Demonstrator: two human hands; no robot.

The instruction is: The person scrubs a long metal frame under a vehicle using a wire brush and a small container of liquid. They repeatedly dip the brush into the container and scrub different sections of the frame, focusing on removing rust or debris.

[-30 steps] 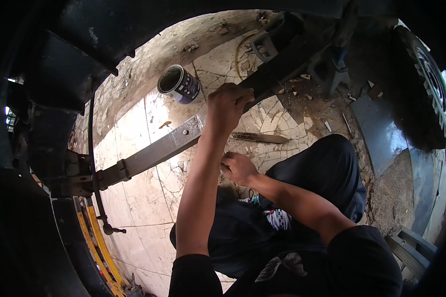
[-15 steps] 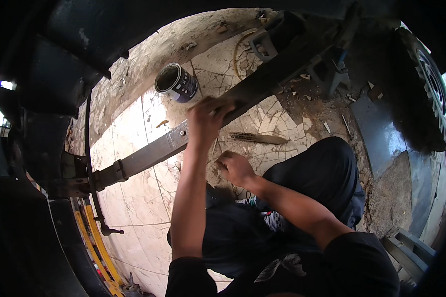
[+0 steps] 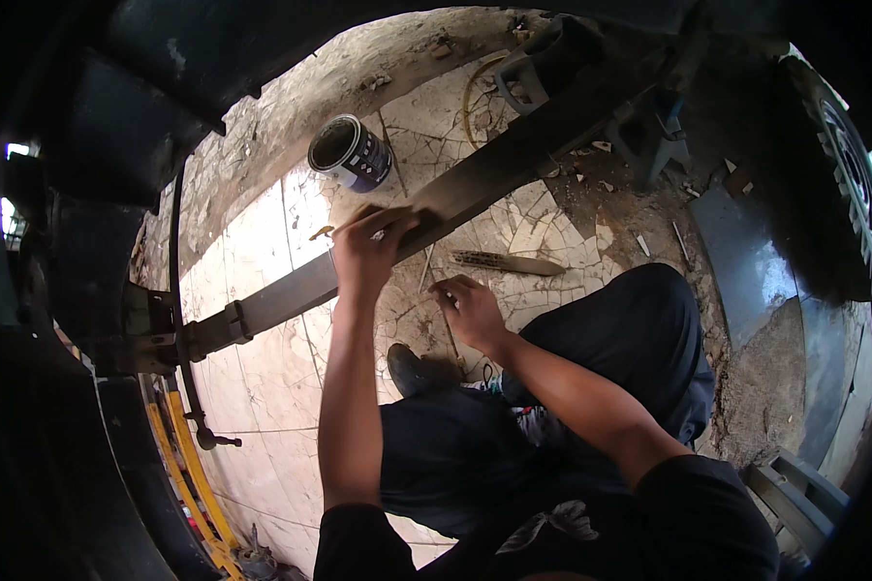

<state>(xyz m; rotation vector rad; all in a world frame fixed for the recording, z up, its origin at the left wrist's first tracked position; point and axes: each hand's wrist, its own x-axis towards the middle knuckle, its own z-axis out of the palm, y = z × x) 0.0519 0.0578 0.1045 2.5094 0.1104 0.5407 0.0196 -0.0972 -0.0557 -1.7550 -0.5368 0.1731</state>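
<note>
A long dark metal beam [image 3: 291, 293] runs slantwise from the lower left to the upper right. My left hand [image 3: 366, 254] lies over it, fingers stretched to the right and pressed together on the bar's upper face. A thin brownish edge shows beside those fingers; what it belongs to is not clear. Nearer to me, my right hand [image 3: 470, 312] hovers in front of the beam, fingers loosely bent and a little apart, with nothing visible in them. Just beyond it a wire brush [image 3: 509, 262] with a wooden handle lies on the cracked tiles.
An opened paint can [image 3: 351, 153] stands on the floor past the beam. Grey stands [image 3: 669, 145] and a large wheel [image 3: 843, 155] are at the right. A slim rod [image 3: 181, 290] and yellow bars [image 3: 189, 455] flank the left side. Dark metalwork hangs overhead.
My left hand has slid left and toward me along the beam. The right hand has risen slightly to the right, its fingers a bit looser. My shoe has come into view below.
</note>
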